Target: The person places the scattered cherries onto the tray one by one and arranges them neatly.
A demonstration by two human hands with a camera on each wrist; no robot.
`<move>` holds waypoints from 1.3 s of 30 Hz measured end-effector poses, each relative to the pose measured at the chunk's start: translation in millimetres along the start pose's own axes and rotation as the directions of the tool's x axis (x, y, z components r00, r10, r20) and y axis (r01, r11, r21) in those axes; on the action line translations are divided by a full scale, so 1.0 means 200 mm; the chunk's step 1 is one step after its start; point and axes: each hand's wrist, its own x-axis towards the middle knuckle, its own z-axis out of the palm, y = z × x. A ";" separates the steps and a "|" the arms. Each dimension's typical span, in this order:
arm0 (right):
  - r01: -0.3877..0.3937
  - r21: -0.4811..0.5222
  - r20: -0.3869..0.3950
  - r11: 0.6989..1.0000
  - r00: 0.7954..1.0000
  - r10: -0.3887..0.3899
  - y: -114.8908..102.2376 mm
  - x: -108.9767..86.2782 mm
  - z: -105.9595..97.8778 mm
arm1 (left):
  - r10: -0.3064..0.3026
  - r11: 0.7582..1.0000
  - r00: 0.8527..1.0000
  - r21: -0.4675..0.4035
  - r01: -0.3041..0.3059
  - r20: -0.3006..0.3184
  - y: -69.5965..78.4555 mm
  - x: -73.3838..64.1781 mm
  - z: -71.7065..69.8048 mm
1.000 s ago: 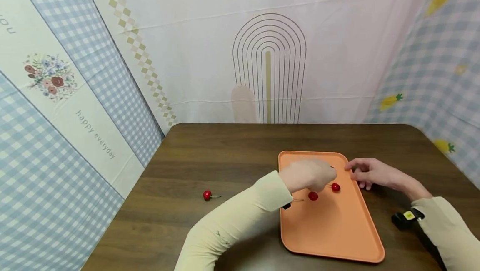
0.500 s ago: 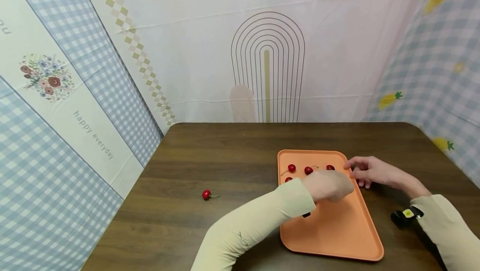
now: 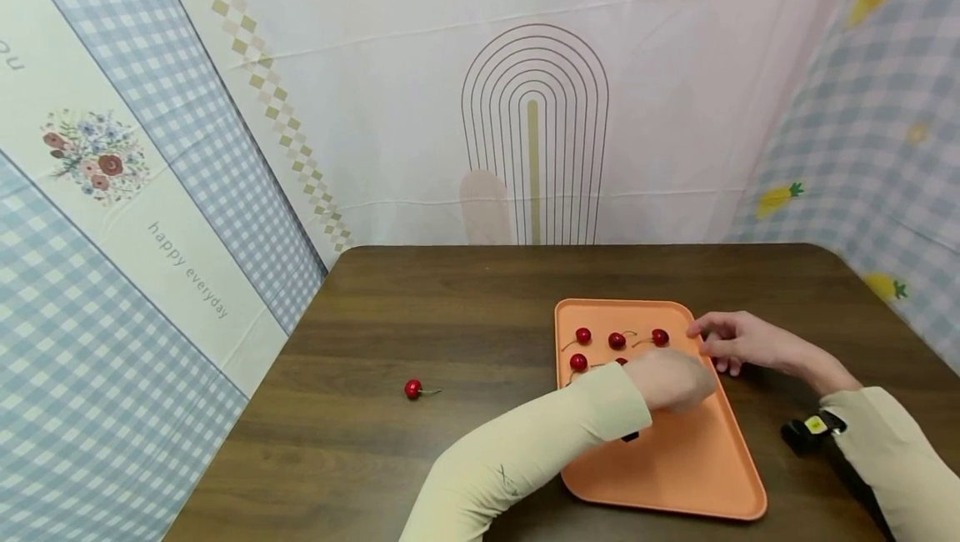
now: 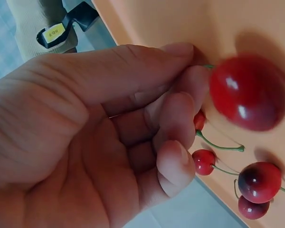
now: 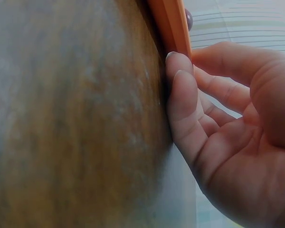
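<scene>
My left hand (image 3: 671, 381) is over the orange tray (image 3: 678, 471). In the left wrist view its thumb and forefinger pinch a red cherry (image 4: 249, 92) by the green stem, the fruit hanging close over the tray. The head view hides that cherry behind the hand. Several other cherries with stems lie toward the tray's far end, among them one cherry (image 3: 583, 336) near the far left corner. My right hand (image 3: 757, 348) grips the tray's right rim, and the right wrist view shows thumb and fingers on either side of the orange edge (image 5: 170, 23).
A single cherry (image 3: 413, 389) with its stem lies on the dark wooden table (image 3: 360, 459), left of the tray. A patterned cloth (image 3: 405, 108) hangs behind the table, with checked cloths at both sides. A black strap (image 3: 813, 432) sits at the right wrist.
My left hand has moved right and slightly toward me over the tray, uncovering the cherries at its far end. My right hand stays on the rim.
</scene>
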 end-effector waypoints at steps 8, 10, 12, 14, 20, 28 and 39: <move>-0.018 -0.004 -0.007 1.000 1.000 0.018 -0.01 0.00 0.00 | 0.047 0.992 0.999 0.114 -0.045 -0.019 -0.02 0.02 0.03; -0.022 0.006 -0.007 1.000 1.000 0.022 -0.01 0.00 0.00 | 0.035 0.993 0.999 0.114 -0.034 -0.013 -0.02 0.02 0.03; -0.025 0.013 -0.006 1.000 1.000 0.025 -0.01 0.00 0.00 | 0.035 0.992 0.999 0.118 -0.034 -0.004 -0.02 0.01 0.03; -0.016 0.011 -0.002 1.000 1.000 0.016 -0.01 0.00 0.00 | 0.041 0.992 0.999 0.117 -0.042 0.006 -0.03 0.01 0.03; -0.009 0.002 0.000 1.000 1.000 0.009 0.00 0.01 -0.01 | 0.101 0.981 0.995 0.164 -0.104 0.027 -0.04 0.02 0.04; -0.010 0.006 -0.001 1.000 1.000 0.010 0.01 0.01 0.00 | 0.136 0.972 0.990 0.191 -0.137 0.019 -0.07 0.03 0.07; -0.013 0.007 -0.004 1.000 1.000 0.013 0.01 0.00 0.00 | 0.163 0.971 0.987 0.177 -0.160 0.001 -0.11 0.03 0.09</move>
